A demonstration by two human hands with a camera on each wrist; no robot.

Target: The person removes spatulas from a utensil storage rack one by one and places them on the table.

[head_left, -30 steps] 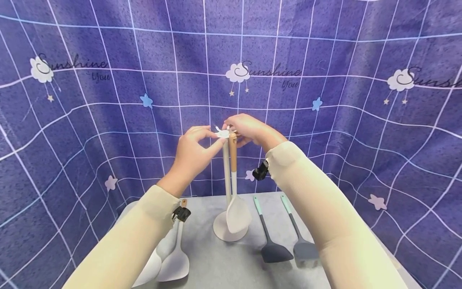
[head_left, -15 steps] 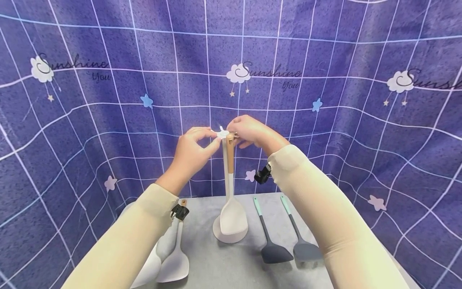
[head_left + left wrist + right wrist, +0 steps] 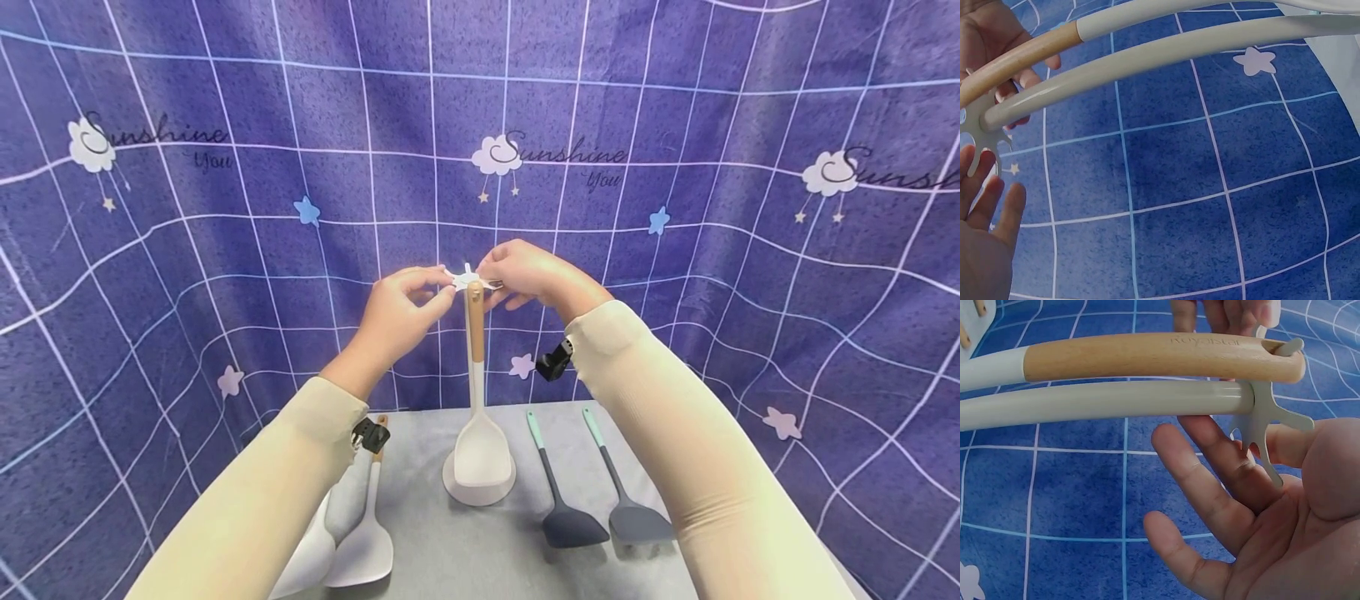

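Observation:
A white turner with a wooden handle [image 3: 477, 333] hangs by its handle hole from one prong of the white hook rack [image 3: 1263, 415]. The rack tops the pale pole [image 3: 1116, 399] of a utensil stand, whose round base [image 3: 455, 487] sits behind the turner's blade [image 3: 482, 454]. From the left side, my left hand [image 3: 405, 304] pinches a prong between thumb and fingertips. On the other side, my right hand [image 3: 528, 271] holds the rack with thumb and index finger, its other fingers spread beneath the pole in the right wrist view.
Left on the grey tabletop [image 3: 420, 533] lies another white turner [image 3: 366, 550], with a second white utensil [image 3: 309, 554] partly under my sleeve. Two dark turners with mint handles, one nearer [image 3: 573, 525] and one farther right [image 3: 637, 521], lie right. A blue-purple curtain [image 3: 375, 108] stands behind.
The hanging turner has swung leftward as the rack turned, and now hangs in front of the pole. My right hand has shifted slightly right; my left hand stays about where it was.

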